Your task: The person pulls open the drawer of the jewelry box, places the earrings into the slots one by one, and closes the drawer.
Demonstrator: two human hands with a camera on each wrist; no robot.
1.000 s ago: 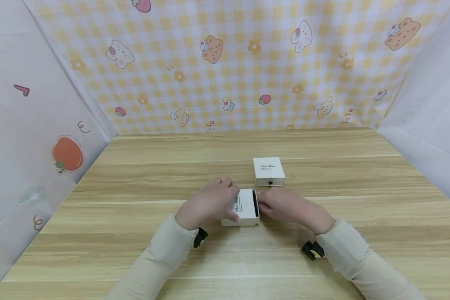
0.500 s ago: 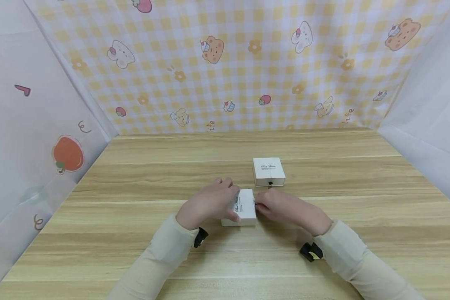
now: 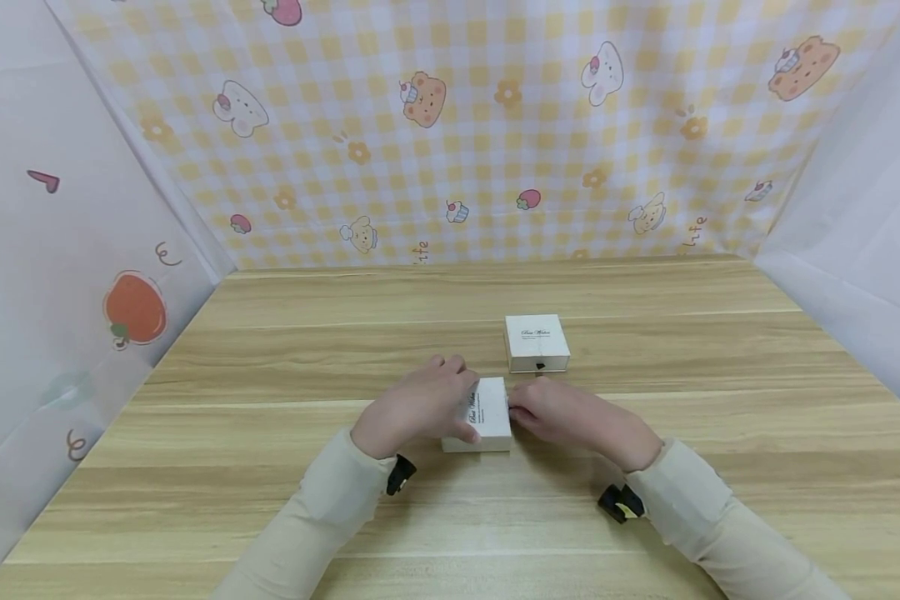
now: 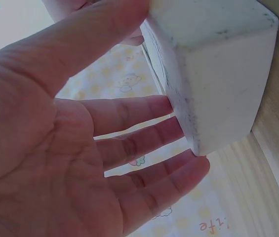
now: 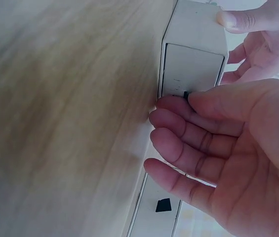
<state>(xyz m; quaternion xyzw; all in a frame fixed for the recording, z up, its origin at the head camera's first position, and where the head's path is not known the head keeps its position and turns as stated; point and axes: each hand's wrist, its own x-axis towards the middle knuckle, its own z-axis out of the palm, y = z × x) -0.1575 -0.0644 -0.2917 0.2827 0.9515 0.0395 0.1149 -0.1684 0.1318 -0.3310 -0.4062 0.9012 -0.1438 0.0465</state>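
Note:
A white drawer-style gift box (image 3: 494, 410) with "Best Wishes" printed on top lies on the table, its drawer flush with the sleeve. My left hand (image 3: 420, 407) grips the box from the left, thumb on the near side and fingers toward the far side. In the left wrist view, the fingertips touch the edge of the white box (image 4: 223, 84). At the box's right end, my right hand (image 3: 566, 417) pinches a small black pull tab (image 5: 186, 94) between thumb and index finger. The drawer front (image 5: 192, 69) shows above that pinch in the right wrist view.
Behind the right hand sits a second white gift box (image 3: 537, 340), with a black tab (image 5: 163, 205) on its front. The wooden table (image 3: 307, 333) ends at a yellow checked cloth (image 3: 457, 150) hung at the back.
The drawer, which stuck out a little on the right with a dark strip showing, has slid left into the sleeve. My right hand moved slightly left with it; the left hand stayed put.

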